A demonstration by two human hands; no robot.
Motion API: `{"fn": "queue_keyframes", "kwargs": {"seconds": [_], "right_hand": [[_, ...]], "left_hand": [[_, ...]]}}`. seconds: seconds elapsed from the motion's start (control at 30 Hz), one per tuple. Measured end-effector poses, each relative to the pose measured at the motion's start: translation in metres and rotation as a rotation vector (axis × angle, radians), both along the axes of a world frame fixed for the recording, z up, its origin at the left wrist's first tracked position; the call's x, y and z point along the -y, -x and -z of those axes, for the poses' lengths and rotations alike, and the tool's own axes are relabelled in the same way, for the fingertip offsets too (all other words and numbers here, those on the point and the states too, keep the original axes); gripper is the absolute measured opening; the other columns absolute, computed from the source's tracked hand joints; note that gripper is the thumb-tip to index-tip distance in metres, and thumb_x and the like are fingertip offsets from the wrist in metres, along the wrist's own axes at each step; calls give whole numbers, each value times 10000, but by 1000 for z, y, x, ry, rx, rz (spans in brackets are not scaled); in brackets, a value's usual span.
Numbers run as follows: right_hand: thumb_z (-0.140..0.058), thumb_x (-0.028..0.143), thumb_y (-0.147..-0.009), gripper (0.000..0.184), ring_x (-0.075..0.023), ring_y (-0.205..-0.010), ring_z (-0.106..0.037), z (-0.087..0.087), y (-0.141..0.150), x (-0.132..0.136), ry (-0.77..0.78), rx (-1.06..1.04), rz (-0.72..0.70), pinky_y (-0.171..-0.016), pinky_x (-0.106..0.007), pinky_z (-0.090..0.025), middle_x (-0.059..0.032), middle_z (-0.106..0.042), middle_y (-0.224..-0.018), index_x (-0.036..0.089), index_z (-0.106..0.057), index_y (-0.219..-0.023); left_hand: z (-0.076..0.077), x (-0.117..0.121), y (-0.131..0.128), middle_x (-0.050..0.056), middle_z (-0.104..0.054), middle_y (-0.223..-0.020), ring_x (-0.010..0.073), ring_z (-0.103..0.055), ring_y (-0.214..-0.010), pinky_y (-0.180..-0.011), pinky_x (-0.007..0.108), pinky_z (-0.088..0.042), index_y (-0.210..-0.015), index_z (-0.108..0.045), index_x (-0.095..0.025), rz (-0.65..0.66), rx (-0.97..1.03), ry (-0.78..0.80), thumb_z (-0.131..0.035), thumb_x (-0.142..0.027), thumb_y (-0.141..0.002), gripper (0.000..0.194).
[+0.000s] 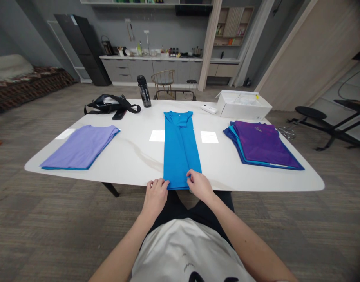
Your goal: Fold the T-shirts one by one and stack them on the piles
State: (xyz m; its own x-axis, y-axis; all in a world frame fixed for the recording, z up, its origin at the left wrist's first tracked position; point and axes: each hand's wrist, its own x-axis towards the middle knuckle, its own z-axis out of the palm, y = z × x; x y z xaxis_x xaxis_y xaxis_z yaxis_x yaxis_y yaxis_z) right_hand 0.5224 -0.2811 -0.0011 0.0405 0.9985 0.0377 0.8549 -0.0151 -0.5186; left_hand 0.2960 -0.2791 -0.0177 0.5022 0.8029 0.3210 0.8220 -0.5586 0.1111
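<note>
A bright blue shirt [180,145] lies folded into a long narrow strip down the middle of the white table [132,156], collar at the far end. My left hand [156,194] pinches its near left corner at the table's front edge. My right hand [199,184] pinches the near right corner, fingers curled on the cloth. Both hands rest at the hem.
A folded lavender shirt [81,147] lies at the left, a stack of purple and blue shirts [262,145] at the right. At the far edge stand a black bottle [143,91], a black bag [109,105], a white box [243,105] and a white remote [208,109].
</note>
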Motion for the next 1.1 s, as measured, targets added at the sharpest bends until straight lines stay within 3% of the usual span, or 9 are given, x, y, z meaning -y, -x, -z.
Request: {"fn": "queue_keyframes", "kwargs": {"seconds": [0.07,0.17,0.3,0.4,0.5,0.7,0.9,1.0,1.1], "right_hand": [[-503,189,-930,156,-167,-746,-610,0,1,3,-13,88,1,-639,-267,-345,-16,-682,-904,238,-612,-1030],[-497,229,-966,170,-199,-825,-643,2,1,8,-45,174,-10,-693,-289,-410,-47,-693,-1006,237,-611,-1092],[-502,241,-979,238,-265,-1080,-626,5,-2,14,-167,232,-73,-895,-381,-474,-112,-674,-1166,211,-633,-1175],[-522,277,-984,395,-283,-1339,-497,14,-9,20,-240,215,-241,-1097,-489,-399,-112,-580,-1416,233,-555,-1376],[-573,280,-963,591,-285,-1444,-393,29,-21,26,-264,240,-387,-1184,-561,-304,-78,-478,-1536,262,-395,-1526],[-439,19,-927,624,-249,-1413,-446,50,-35,36,-339,323,-424,-1149,-514,-396,-64,-516,-1507,237,-430,-1512],[-454,44,-942,527,-241,-1177,-625,62,-33,51,-462,235,-390,-977,-477,-524,-68,-659,-1345,281,-566,-1399],[-455,76,-962,456,-232,-960,-667,63,-32,52,-509,180,-391,-841,-444,-549,-75,-719,-1222,283,-612,-1338],[-436,89,-974,431,-230,-918,-650,55,-34,48,-488,159,-431,-815,-430,-535,-88,-731,-1152,251,-612,-1332]], "left_hand": [[-5,1,-4,111,-655,-1132,275,-613,-1048,-997,511,-430,-1223,-626,-204,40,30,6,-480,-69,-893,385],[-11,-5,-15,135,-590,-1352,272,-544,-1267,-1146,514,-350,-1371,-529,-186,214,70,29,-516,-153,-922,451],[-3,-23,-32,180,-378,-1582,298,-329,-1481,-1204,520,-299,-1520,-345,-138,373,19,42,-626,-354,-914,703],[14,-33,-38,190,-320,-1612,299,-275,-1508,-1200,538,-301,-1541,-314,-134,363,-52,18,-615,-257,-906,714],[28,-36,-34,160,-343,-1606,259,-295,-1501,-1197,520,-320,-1547,-325,-162,356,-93,-26,-463,-82,-918,649],[37,-36,-16,123,-488,-1520,242,-435,-1427,-1163,501,-397,-1493,-435,-174,442,-44,-83,-391,-40,-934,577],[35,-23,-16,104,-709,-1254,237,-635,-1226,-1045,465,-516,-1276,-650,-205,463,130,-106,-463,-92,-961,383],[29,-16,-22,101,-750,-1115,218,-689,-1089,-980,439,-542,-1200,-684,-197,474,167,-96,-472,-87,-959,340],[21,-16,-22,90,-739,-1128,206,-678,-1084,-1005,437,-520,-1212,-668,-191,506,158,-61,-459,-72,-955,353]]}}
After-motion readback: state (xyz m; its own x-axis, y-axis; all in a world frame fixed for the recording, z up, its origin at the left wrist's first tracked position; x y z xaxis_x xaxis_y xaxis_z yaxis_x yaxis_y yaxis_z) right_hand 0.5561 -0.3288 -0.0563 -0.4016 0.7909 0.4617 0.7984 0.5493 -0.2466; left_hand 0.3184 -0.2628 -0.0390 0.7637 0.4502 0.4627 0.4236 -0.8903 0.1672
